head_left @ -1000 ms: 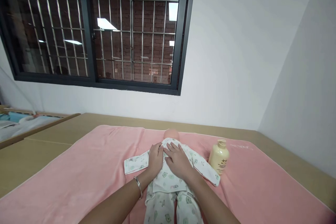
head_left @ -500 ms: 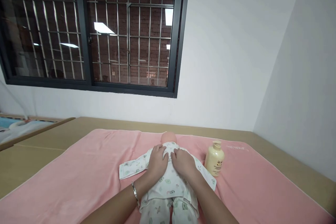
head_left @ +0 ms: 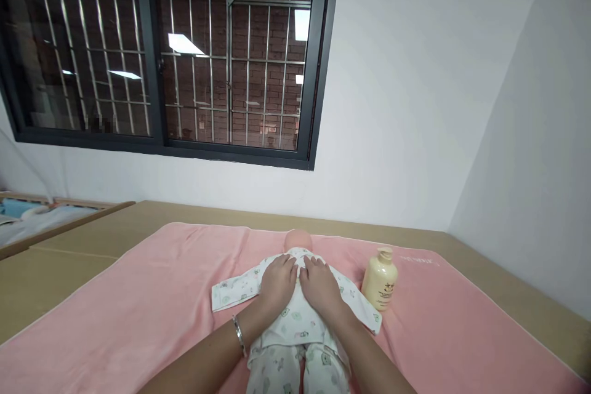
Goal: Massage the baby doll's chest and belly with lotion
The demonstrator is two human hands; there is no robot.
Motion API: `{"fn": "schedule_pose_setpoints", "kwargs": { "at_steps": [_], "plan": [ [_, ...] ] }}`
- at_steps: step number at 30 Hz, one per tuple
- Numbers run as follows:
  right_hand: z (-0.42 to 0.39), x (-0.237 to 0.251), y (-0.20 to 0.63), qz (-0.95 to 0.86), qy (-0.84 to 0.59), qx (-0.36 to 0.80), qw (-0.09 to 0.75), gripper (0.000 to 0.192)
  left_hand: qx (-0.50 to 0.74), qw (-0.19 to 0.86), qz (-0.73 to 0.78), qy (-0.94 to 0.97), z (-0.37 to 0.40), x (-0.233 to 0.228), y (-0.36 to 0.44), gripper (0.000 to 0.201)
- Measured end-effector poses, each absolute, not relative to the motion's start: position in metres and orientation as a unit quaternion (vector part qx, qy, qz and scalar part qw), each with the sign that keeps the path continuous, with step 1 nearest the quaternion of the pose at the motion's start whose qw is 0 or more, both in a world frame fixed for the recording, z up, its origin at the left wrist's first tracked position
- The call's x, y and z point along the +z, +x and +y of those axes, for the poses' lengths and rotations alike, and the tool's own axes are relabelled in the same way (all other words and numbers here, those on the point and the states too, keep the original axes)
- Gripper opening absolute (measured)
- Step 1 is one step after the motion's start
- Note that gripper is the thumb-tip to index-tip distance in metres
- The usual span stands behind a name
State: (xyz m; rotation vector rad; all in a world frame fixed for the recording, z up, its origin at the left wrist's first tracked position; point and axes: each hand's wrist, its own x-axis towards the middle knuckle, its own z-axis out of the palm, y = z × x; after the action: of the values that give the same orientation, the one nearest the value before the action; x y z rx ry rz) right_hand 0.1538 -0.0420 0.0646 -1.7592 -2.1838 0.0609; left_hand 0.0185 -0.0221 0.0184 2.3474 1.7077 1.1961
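A baby doll [head_left: 298,239] lies on its back, its head toward the wall, dressed in a white patterned top [head_left: 298,325] and matching trousers [head_left: 277,372]. My left hand [head_left: 278,280] rests flat on the left half of the doll's chest, fingers stretched toward its neck. Beside it, my right hand [head_left: 320,284] lies flat on the other half, with a narrow gap between the two. Both hands are open and hold nothing. The sleeves spread out to either side. A silver bracelet [head_left: 239,335] circles my left wrist.
Under the doll is a pink towel [head_left: 161,301] on a tan tabletop [head_left: 184,212]. A pale yellow pump bottle [head_left: 380,280] stands to the right, close to the doll's sleeve. Behind are a white wall [head_left: 392,104] and a barred window [head_left: 231,61]. A bin with blue and white cloths [head_left: 46,221] is far left.
My hands stay on the doll's chest, their fingers slightly more stretched out. The whole view has shifted a little. Doll and bottle keep their places.
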Motion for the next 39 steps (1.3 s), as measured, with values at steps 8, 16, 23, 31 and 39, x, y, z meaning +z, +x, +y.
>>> {"fn": "schedule_pose_setpoints", "kwargs": {
  "at_steps": [8,16,23,31,39],
  "plan": [
    [-0.031,0.057,0.164,-0.776,-0.599,0.028,0.196,0.049,0.376,0.001,0.589,0.715,-0.017,0.011,0.015,0.043],
    [-0.036,0.066,0.164,-0.793,-0.576,0.011,0.201,0.040,0.413,0.007,0.481,0.773,-0.011,0.008,0.010,0.035],
    [-0.037,0.067,0.161,-0.780,-0.596,0.016,0.190,0.043,0.409,0.035,0.547,0.730,-0.008,0.006,0.011,0.041],
    [-0.036,0.068,0.162,-0.783,-0.590,0.017,0.194,0.040,0.390,0.024,0.488,0.780,-0.010,0.015,0.013,0.035],
    [-0.030,0.064,0.162,-0.772,-0.607,0.009,0.188,0.047,0.423,0.035,0.556,0.715,-0.007,0.007,0.017,0.039]
  ]
}}
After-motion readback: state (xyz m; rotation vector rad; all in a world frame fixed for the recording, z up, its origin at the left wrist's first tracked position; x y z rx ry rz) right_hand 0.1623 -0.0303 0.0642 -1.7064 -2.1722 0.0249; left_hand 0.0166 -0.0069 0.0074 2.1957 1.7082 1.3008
